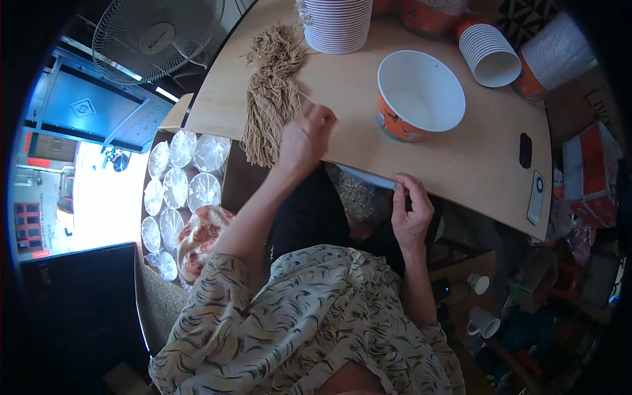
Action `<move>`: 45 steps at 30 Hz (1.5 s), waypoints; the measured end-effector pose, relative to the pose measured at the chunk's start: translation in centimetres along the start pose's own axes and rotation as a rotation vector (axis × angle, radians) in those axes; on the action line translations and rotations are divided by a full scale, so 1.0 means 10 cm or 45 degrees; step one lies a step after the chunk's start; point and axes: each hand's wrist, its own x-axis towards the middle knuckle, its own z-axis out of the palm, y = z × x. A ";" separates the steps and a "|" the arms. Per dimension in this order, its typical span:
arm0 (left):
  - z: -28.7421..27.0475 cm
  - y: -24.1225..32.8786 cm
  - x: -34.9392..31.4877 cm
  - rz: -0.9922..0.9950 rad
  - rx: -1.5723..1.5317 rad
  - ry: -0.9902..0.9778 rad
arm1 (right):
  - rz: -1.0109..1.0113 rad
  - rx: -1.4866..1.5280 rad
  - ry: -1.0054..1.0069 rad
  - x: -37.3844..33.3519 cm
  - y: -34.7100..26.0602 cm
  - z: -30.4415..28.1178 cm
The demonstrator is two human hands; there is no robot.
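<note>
A bundle of tan strings (271, 99) lies on the table, its loose ends hanging over the front edge. My left hand (305, 140) is closed in a pinch beside the bundle, and one tan strand runs from the bundle to its fingers. At the table's front edge my right hand (413, 209) pinches the end of a flat white sheet-like piece (372, 176). That piece sits just under the edge, above my lap; its kind is not clear. Beyond my hands stands a large white-and-orange paper bucket (421, 92), upright, showing its pale inside.
Stacked white tubs (336, 26) and nested paper cups (488, 56) occupy the table's far side. A black oval object (525, 151) and a silver flat object (536, 197) lie at right. Left of me are a box of plastic-wrapped stacks (176, 187) and a fan (158, 38).
</note>
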 end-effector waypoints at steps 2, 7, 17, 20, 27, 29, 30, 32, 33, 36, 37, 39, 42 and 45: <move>0.00 0.31 -0.29 0.039 -0.142 -0.193 | -0.059 0.074 0.034 0.05 -0.06 -0.03; -0.09 1.05 -0.78 0.089 -0.872 -1.073 | 0.022 0.556 -0.169 0.12 -0.38 -0.12; -0.28 0.89 -0.44 -0.355 -1.141 -1.336 | 0.370 0.362 -0.582 -0.07 -0.47 -0.42; -0.33 0.76 -0.37 -0.332 -1.056 -1.426 | 0.448 0.512 -0.515 -0.10 -0.41 -0.49; -0.40 0.57 -0.44 -0.448 -1.062 -1.336 | 0.473 0.439 -0.354 -0.21 -0.26 -0.66; -0.40 0.55 -0.50 -0.454 -1.106 -1.303 | 0.434 0.484 -0.407 -0.22 -0.28 -0.65; -0.37 0.57 -0.53 -0.420 -1.114 -1.287 | 0.434 0.486 -0.411 -0.21 -0.27 -0.62; -0.33 0.62 -0.56 -0.364 -1.101 -1.253 | 0.403 0.391 -0.601 -0.22 -0.20 -0.54; -0.33 0.62 -0.56 -0.363 -1.101 -1.254 | 0.307 0.319 -0.602 -0.22 -0.15 -0.50; -0.36 0.67 -0.56 -0.363 -1.120 -1.199 | 0.351 0.384 -0.475 -0.12 -0.39 -0.43; -0.37 0.70 -0.53 -0.336 -1.125 -1.190 | 0.361 0.502 -0.528 -0.11 -0.39 -0.40; -0.36 0.75 -0.53 -0.286 -1.132 -1.163 | 0.166 0.453 -0.516 -0.15 -0.29 -0.29; -0.38 0.76 -0.47 -0.239 -1.124 -1.190 | 0.404 0.723 -0.611 -0.19 -0.26 -0.25; -0.38 0.69 -0.46 -0.235 -0.972 -1.138 | 0.399 0.725 -0.535 -0.20 -0.29 -0.32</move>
